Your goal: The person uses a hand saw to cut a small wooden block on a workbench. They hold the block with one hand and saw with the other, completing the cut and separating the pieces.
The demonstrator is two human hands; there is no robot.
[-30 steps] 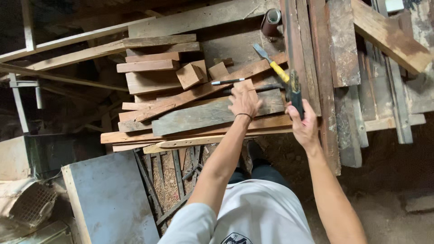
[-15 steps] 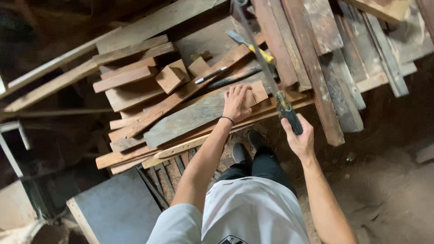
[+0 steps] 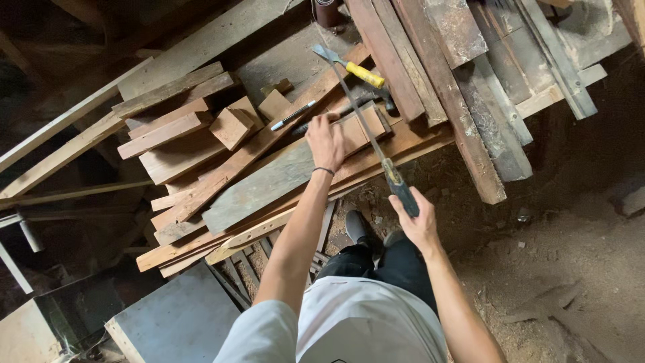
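Head view, looking down over white shirt (image 3: 363, 323) and dark trousers at a heap of timber.

Right hand (image 3: 418, 225): closed around the dark handle of a handsaw (image 3: 376, 144), held out ahead of the body. Blade thin and long, running up and away to the left over the boards, its far end reaching about to the chisel. Whether the teeth touch wood cannot be told.

Left hand (image 3: 326, 138): fingers spread, palm down, pressed flat on a reddish plank (image 3: 359, 134) just left of the saw blade. Holds nothing. Thin dark band on the wrist.

The plank lies on a stack of long boards slanting from lower left to upper right. Just below the hand, a wide grey board (image 3: 269, 185) lies in the same slant.

Near the left hand: a pen (image 3: 292, 115) lying on the boards, up and left of the fingers. A small wood block (image 3: 232, 124) further left, among short reddish offcuts. A chisel (image 3: 353, 67) with yellow handle lies beyond the hand, at the top of the stack.

Right of the saw: heavy weathered beams (image 3: 463, 101) running up and away. Dirt floor (image 3: 564, 255) with sawdust on the right. A grey panel (image 3: 175, 319) at lower left.
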